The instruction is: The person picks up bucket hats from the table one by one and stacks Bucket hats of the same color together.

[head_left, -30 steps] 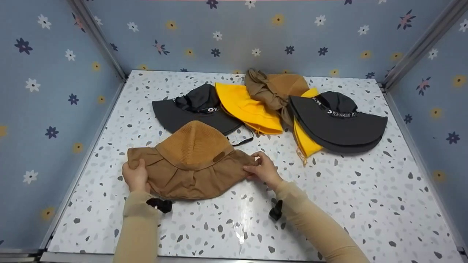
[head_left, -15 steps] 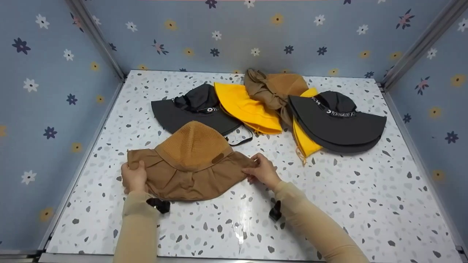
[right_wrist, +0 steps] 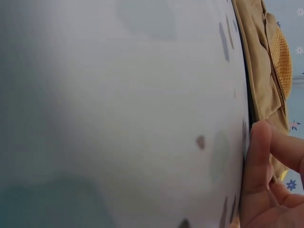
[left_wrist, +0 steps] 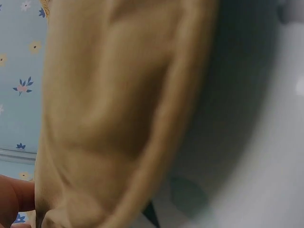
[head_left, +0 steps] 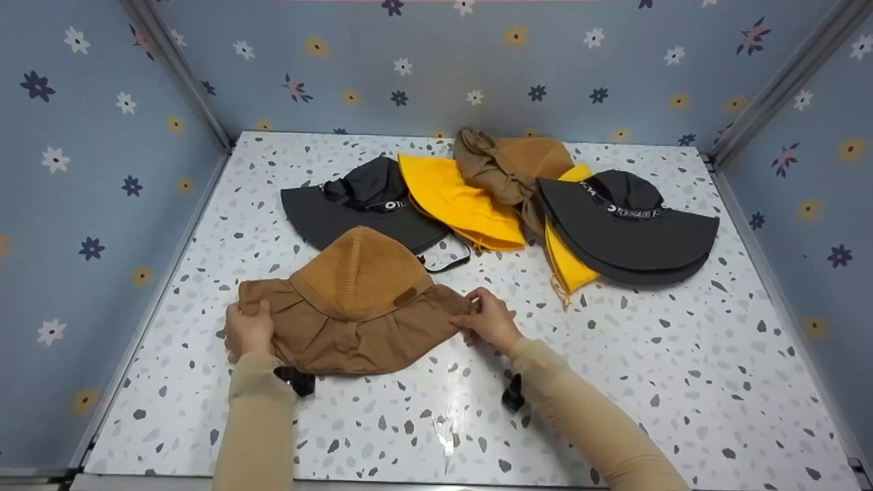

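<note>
A brown sun hat with a tan knitted crown and a wide pleated brim lies flattened near the front of the table, crown away from me. My left hand grips the brim's left end, thumb on top and fingers beneath. At the right end, my right hand pinches the brim between thumb and fingers. Close up in the left wrist view, the brim fills much of the frame, blurred. The right wrist view shows the thumb and fingers on the brim edge.
Behind lie a black hat with a strap, a yellow hat and another brown hat, overlapping. To the right, black hats lie over a second yellow piece. Flower-patterned panels enclose the speckled table.
Both hands keep their hold on the brown hat's brim. The hat's crown and right brim end have shifted very slightly left and down; the other hats stay put.
</note>
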A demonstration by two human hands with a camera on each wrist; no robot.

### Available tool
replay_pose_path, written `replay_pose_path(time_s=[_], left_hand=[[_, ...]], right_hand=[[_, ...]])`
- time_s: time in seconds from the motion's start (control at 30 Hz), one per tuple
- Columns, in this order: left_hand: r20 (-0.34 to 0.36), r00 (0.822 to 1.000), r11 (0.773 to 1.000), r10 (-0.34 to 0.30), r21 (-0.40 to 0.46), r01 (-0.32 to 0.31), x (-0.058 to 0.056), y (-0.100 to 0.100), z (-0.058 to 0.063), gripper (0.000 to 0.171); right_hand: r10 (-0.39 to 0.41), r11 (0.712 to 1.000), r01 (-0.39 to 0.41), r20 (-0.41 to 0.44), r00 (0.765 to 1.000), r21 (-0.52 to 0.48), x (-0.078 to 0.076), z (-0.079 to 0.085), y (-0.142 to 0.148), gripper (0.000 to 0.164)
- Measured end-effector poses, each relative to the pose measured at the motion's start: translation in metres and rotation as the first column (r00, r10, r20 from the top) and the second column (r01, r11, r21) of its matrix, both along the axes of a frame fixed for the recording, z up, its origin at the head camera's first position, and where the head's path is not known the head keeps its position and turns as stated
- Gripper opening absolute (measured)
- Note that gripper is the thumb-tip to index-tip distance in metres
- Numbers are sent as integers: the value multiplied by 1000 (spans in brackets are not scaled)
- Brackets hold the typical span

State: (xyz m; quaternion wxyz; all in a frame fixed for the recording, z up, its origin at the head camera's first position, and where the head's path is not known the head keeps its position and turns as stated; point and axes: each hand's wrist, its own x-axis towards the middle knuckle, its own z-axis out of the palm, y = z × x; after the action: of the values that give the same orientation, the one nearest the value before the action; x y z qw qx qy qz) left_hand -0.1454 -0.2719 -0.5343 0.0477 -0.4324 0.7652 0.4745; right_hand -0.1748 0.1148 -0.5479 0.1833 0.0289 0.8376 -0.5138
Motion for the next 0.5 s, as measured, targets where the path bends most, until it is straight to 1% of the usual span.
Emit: replay_pose_path(time_s=[0.1, 0.2, 0.37, 0.5], left_hand=[[0, 1000, 1000, -4, 1, 4, 0, 0, 2, 61], [0, 1000, 1000, -3, 8, 3, 0, -1, 3, 61], [-5, 999, 999, 44, 26, -43, -3, -3, 1, 65], [-4, 996, 996, 91, 0, -91, -2, -2, 1, 69]], right_hand=[[0, 1000, 0, 2, 1000, -22, 0, 0, 0, 44], [-3, 997, 3, 7, 1000, -74, 1, -1, 0, 45], [3, 989, 1, 29, 1000, -150, 2, 0, 2, 41], [3, 986, 8, 61, 998, -168, 1, 2, 5, 35]])
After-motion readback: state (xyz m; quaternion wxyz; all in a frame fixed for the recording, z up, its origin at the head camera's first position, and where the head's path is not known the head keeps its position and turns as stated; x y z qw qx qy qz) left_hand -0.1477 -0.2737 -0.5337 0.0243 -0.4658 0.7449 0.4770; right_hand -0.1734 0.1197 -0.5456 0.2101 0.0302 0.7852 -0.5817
